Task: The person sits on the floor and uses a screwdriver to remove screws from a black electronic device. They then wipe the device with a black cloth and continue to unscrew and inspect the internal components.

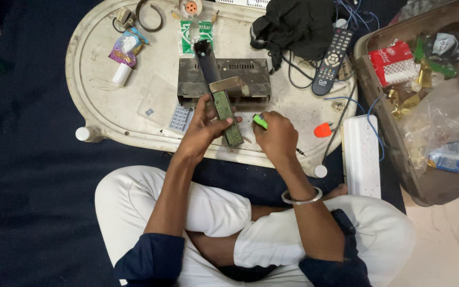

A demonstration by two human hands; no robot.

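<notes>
My left hand [204,127] grips a long narrow green circuit board [227,118] whose dark upper end [204,57] rises over a dark metal box [224,81]. My right hand [275,136] is closed around a small tool with a bright green handle [260,121], held just right of the board's lower part. Both hands hover over the near edge of a worn white oval tray table [107,106]. I sit cross-legged in white trousers, a metal bangle on my right wrist.
On the tray lie a black remote [332,61], a black cloth [296,24], blue wires, a green packet [196,33], a small white tube [121,74] and an orange piece [322,130]. A white power strip [361,157] and a brown bin [378,114] of packets stand at right.
</notes>
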